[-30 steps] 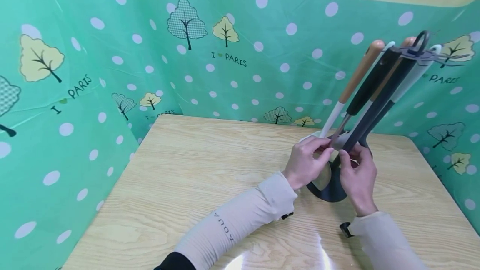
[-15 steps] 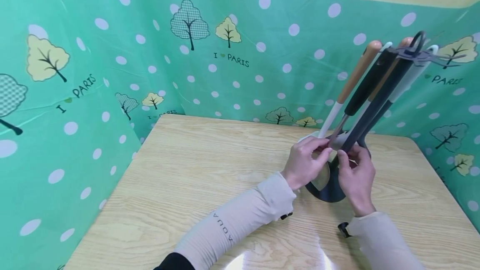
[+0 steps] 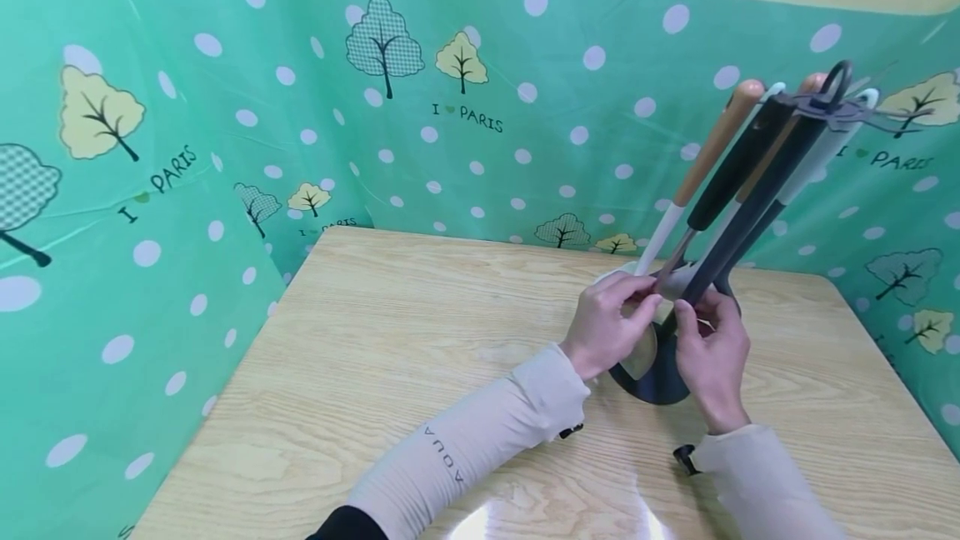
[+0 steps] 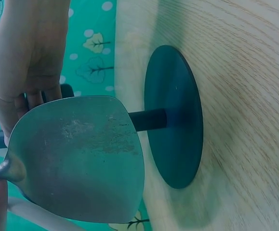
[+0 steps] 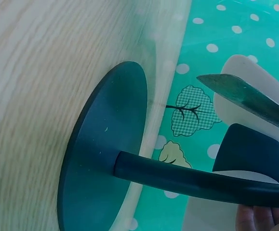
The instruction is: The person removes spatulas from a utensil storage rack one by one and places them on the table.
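A utensil stand with a round black base (image 3: 660,387) and a dark pole (image 3: 742,223) rises at the right of the table. From its top ring hangs a metal spatula, its black handle (image 3: 738,169) tilted. My left hand (image 3: 609,325) pinches the spatula's thin metal neck. The broad, scuffed blade (image 4: 81,159) fills much of the left wrist view. My right hand (image 3: 712,352) grips the pole, thumb in front, its fingers (image 5: 262,216) behind. Other hung utensils include one with a wooden handle (image 3: 716,144) and one with a pale handle (image 3: 819,157).
A wood-grain table (image 3: 420,307) lies under the stand. Green dotted cloth (image 3: 525,157) with tree prints hangs along its back and left. In the right wrist view, a white utensil head (image 5: 238,65) and a dark one (image 5: 252,149) hang near the pole.
The head view has shifted slightly, so the cloth lies a little farther right in it. Both hands keep their holds on the spatula and the pole.
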{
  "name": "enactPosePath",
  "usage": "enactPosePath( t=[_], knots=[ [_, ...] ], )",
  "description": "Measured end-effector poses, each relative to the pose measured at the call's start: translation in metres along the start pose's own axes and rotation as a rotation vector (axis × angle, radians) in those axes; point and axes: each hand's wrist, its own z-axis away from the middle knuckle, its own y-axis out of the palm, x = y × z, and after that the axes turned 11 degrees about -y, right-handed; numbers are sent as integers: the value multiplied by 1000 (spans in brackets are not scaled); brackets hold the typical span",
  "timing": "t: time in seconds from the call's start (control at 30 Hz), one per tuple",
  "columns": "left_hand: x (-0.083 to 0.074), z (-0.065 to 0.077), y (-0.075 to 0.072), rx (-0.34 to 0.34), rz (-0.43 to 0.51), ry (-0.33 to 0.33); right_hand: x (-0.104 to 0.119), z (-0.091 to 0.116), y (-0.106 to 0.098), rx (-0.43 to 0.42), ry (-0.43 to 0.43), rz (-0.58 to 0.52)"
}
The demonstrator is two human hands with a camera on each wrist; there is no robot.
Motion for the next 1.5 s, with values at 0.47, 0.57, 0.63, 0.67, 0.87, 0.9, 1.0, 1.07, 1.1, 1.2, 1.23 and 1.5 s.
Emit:
enactPosePath(
  t=[0.47, 0.57, 0.63, 0.67, 0.87, 0.9, 1.0, 1.07, 1.1, 1.2, 1.23, 1.5],
  knots=[
    [1, 1, -3, -11, -19, -2, 3, 1, 5, -15, 13, -13],
    [1, 1, -3, -16, -18, 1, 3, 2, 5, -26, 8, -17],
    [1, 1, -3, -18, -16, 3, 3, 2, 6, -35, 4, -27],
    [1, 1, -3, -18, -15, 2, 3, 2, 6, -41, 3, -32],
    [1, 1, -4, -15, -16, -4, 3, 3, 8, -57, 12, -52],
    [0, 1, -4, -16, -16, -5, 3, 3, 8, -60, 11, -56],
    [0, 1, -4, -17, -19, -6, 2, 3, 8, -71, 9, -66],
    [0, 0, -4, -17, -21, -4, 1, 3, 9, -78, 9, -72],
    [-1, 0, -4, -16, -21, -4, 1, 3, 9, -80, 10, -76],
    [-2, 0, -3, -13, -25, -3, 1, 3, 9, -89, 15, -85],
    [-2, 0, -3, -12, -26, -3, 1, 4, 9, -93, 17, -90],
    [-3, 0, -3, -8, -30, -8, -1, 4, 9, -121, 3, -113]
  ],
)
